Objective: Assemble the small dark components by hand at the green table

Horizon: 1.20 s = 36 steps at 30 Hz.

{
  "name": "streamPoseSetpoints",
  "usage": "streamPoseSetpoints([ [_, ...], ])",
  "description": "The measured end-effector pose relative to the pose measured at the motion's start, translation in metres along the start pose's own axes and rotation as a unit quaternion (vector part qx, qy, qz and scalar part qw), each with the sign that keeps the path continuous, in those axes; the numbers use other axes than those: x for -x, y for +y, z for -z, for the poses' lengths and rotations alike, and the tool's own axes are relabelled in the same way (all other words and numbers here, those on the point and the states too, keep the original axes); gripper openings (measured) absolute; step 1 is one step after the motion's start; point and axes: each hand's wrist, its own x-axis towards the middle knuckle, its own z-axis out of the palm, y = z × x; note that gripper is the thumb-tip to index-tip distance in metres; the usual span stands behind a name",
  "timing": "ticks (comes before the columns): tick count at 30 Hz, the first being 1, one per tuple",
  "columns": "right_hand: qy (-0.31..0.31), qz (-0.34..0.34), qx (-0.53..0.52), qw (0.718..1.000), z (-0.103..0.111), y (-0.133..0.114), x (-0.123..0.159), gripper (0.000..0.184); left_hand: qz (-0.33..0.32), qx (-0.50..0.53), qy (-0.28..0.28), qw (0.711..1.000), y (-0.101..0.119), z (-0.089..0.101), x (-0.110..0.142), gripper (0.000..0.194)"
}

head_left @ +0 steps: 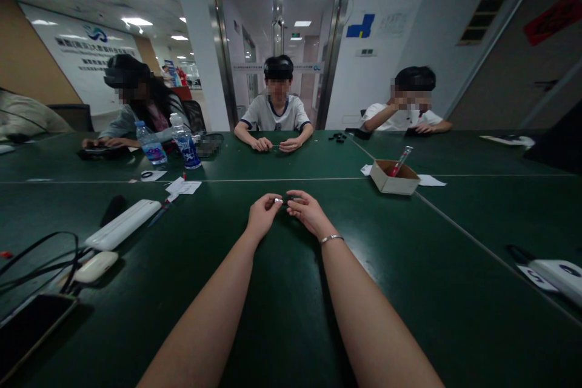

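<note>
Both hands meet above the green table [282,267] in the middle of the view. My left hand [262,216] is closed, pinching a small shiny silver piece [278,200] between thumb and fingertips. Facing it, my right hand [310,213], with a metal bracelet [332,239] at the wrist, has its fingers closed on a small black piece [286,199]. The two pieces lie end to end between the fingertips. Whether they are joined I cannot tell, and they are too small to name more exactly.
To the left lie a white power strip [123,224], a white case [96,267], a phone [36,330] and black cables. Two bottles [185,144] stand beyond. A cardboard box [394,182] holding a tube sits at the right. Several people in headsets sit across the table.
</note>
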Motion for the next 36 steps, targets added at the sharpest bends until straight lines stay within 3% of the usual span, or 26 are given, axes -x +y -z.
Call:
streamPoseSetpoints([
  [4,0.009,-0.012,-0.025,1.000,-0.0011,0.0004,-0.0008,0.023,0.000,-0.014,0.026,1.000,-0.0004,0.0025,0.0002,0.023],
  [11,0.016,-0.007,-0.049,0.999,0.0021,0.0040,-0.0039,0.020,0.042,0.093,0.051,0.993,-0.0066,-0.0018,-0.0033,0.027],
  [36,-0.034,0.005,-0.022,0.999,0.0054,0.0069,-0.0036,0.023,0.049,0.031,0.047,0.997,-0.0024,0.0022,-0.0009,0.021],
])
